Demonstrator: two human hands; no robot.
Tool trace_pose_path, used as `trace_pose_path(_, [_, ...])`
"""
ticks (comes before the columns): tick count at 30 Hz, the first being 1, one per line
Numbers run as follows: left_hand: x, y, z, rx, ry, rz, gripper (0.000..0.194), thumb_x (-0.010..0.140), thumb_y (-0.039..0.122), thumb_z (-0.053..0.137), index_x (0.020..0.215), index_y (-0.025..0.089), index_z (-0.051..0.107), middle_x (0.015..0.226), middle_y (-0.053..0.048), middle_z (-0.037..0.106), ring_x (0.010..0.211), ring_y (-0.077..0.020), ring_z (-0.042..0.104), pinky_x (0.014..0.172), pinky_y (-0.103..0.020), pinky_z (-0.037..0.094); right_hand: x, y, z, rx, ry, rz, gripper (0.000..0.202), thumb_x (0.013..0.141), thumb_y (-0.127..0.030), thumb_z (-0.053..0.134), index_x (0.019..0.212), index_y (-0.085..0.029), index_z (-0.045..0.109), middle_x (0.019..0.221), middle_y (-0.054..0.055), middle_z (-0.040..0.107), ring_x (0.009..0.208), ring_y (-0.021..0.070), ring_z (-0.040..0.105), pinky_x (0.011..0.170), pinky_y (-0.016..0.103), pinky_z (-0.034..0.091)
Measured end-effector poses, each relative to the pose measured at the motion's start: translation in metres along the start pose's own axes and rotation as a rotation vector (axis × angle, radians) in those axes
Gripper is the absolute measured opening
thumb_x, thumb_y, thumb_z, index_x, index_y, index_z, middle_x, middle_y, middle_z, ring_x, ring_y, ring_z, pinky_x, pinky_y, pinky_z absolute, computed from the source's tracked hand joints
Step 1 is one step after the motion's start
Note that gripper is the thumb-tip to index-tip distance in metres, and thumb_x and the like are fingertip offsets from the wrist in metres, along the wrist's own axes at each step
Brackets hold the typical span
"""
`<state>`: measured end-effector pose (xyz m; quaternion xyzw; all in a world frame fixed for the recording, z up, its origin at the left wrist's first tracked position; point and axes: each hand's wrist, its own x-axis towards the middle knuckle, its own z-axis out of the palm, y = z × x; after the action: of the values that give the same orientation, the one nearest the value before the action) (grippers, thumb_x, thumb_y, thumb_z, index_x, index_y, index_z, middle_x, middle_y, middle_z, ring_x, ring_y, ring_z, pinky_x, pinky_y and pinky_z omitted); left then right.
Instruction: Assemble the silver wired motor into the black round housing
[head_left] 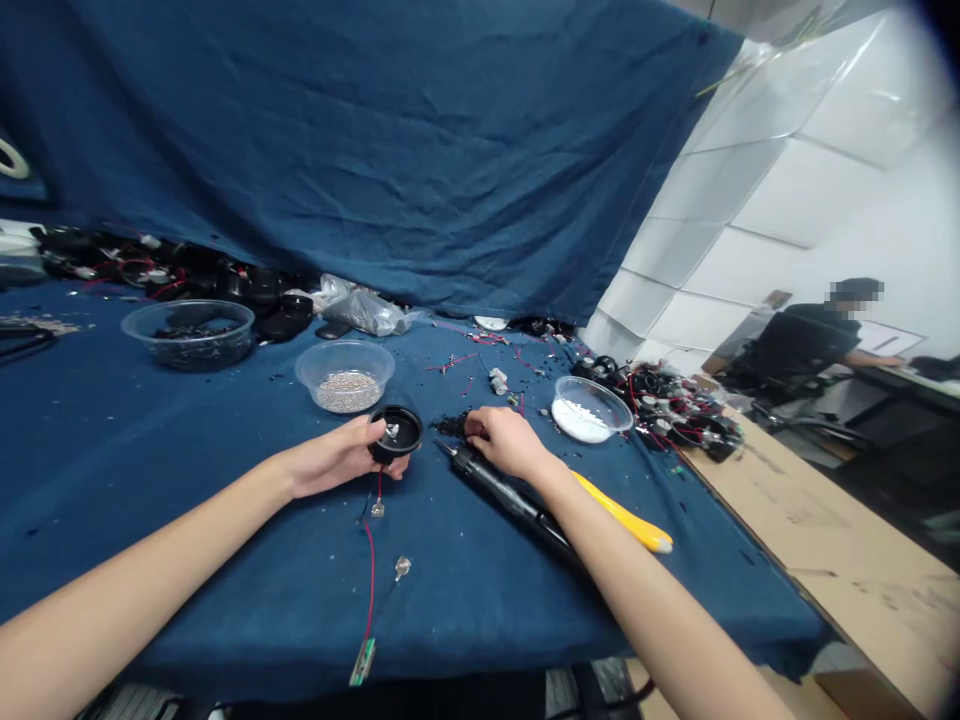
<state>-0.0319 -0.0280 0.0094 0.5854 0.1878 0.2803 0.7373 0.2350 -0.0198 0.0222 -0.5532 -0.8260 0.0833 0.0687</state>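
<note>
My left hand (349,455) is closed around a round black plastic housing (406,430), its open side up and a small pale part inside. A red wire (372,570) hangs below it, with a small metal part (377,509) near the top and a green circuit board (363,662) at the table's front edge. With fingers curled and pressed together, my right hand (506,440) touches a small heap of tiny black parts (448,426); what it pinches is hidden. Under my right wrist lies a black electric screwdriver (502,488), tip towards the housing.
Plastic tubs hold small metal pieces (346,390), white bits (583,425) and dark parts (196,345). A yellow-handled tool (626,515) lies beside my right forearm. Wired black housings (675,405) are piled at the right table edge. A person (806,335) sits farther right.
</note>
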Motion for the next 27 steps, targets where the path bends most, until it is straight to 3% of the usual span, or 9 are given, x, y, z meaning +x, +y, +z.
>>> trace_pose_path(6, [0.0, 0.0, 0.005, 0.027, 0.003, -0.025, 0.049, 0.073, 0.055, 0.076, 0.096, 0.016, 0.059, 0.089, -0.006, 0.062, 0.084, -0.02, 0.057, 0.08, -0.033, 0.045, 0.001, 0.0, 0.002, 0.05, 0.121, 0.02, 0.02, 0.096, -0.03, 0.057, 0.098, -0.011, 0.063, 0.096, 0.004, 0.063, 0.088, 0.0129, 0.059, 0.085, 0.031, 0.049])
trace_pose_path(14, [-0.002, -0.002, 0.006, 0.056, 0.029, -0.098, 0.057, 0.066, 0.054, 0.083, 0.1, 0.016, 0.058, 0.095, -0.005, 0.062, 0.088, -0.0193, 0.057, 0.082, -0.032, 0.044, 0.002, 0.001, 0.001, 0.29, 0.276, -0.042, 0.012, 0.093, -0.019, 0.053, 0.09, -0.013, 0.063, 0.081, 0.002, 0.066, 0.072, 0.0088, 0.057, 0.07, 0.02, 0.041])
trace_pose_path(20, [-0.001, -0.003, 0.011, 0.11, 0.088, -0.086, 0.056, 0.064, 0.053, 0.083, 0.099, 0.017, 0.06, 0.095, -0.004, 0.064, 0.089, -0.0203, 0.058, 0.081, -0.033, 0.044, -0.015, -0.03, -0.013, 0.476, 0.396, -0.096, 0.014, 0.09, -0.022, 0.052, 0.089, -0.013, 0.063, 0.077, 0.0, 0.065, 0.07, 0.0074, 0.058, 0.065, 0.016, 0.043])
trace_pose_path(24, [0.0, 0.0, 0.015, 0.139, 0.113, -0.061, 0.053, 0.061, 0.052, 0.085, 0.093, 0.017, 0.062, 0.093, -0.003, 0.065, 0.087, -0.0192, 0.056, 0.079, -0.031, 0.043, -0.034, -0.055, -0.022, 0.52, 0.379, -0.149, 0.012, 0.087, -0.02, 0.054, 0.091, -0.016, 0.065, 0.079, -0.002, 0.066, 0.071, 0.006, 0.061, 0.066, 0.014, 0.046])
trace_pose_path(27, [0.001, 0.004, 0.015, 0.141, 0.132, -0.051, 0.052, 0.062, 0.052, 0.085, 0.093, 0.017, 0.062, 0.094, -0.003, 0.065, 0.086, -0.0182, 0.055, 0.078, -0.03, 0.043, -0.034, -0.057, -0.022, 0.498, 0.349, -0.109, 0.018, 0.083, -0.014, 0.055, 0.095, -0.017, 0.068, 0.081, -0.002, 0.069, 0.072, 0.0067, 0.063, 0.068, 0.015, 0.046])
